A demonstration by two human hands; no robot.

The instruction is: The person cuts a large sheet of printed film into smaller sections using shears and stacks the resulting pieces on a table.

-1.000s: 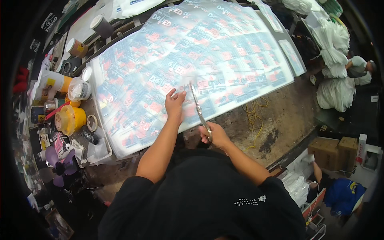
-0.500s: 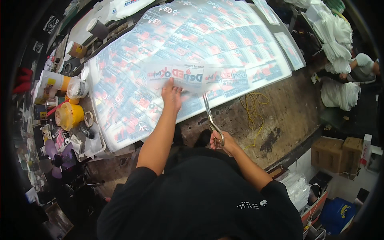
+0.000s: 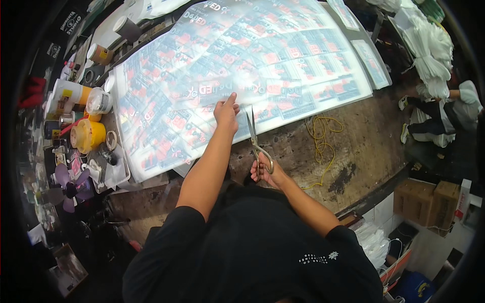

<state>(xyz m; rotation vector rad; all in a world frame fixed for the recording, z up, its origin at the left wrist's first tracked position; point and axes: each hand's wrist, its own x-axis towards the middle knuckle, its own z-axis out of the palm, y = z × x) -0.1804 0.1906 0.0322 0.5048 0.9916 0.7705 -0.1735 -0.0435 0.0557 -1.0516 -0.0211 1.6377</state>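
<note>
A large printed sheet (image 3: 242,76), glossy and covered with rows of red, white and dark labels, is spread over the tabletop (image 3: 353,146) and is seen directly ahead of both hands. The left hand (image 3: 226,112) is laid on the near edge of the sheet, its grip open, with the fingers stretched flat and pressed onto the plastic rather than closed around anything. Just to its right, a pair of scissors (image 3: 256,141) is held upright by the right hand (image 3: 265,174), whose grip is closed around the handles; the blades are pointed away from the person, drawn nearly together, and their tips are placed at the sheet's near edge, close beside the left hand. Whether the blades are actually touching the sheet cannot be told. The bare, stained part of the tabletop is seen under the scissors and the right hand. A loose yellow cord (image 3: 321,139) is seen lying on that bare surface, to the right of the scissors and apart from them. At the left end of the sheet, a yellow tub (image 3: 88,135), a clear lidded jar (image 3: 98,101) and a small purple fan (image 3: 68,183) are crowded together, well apart from both hands.
</note>
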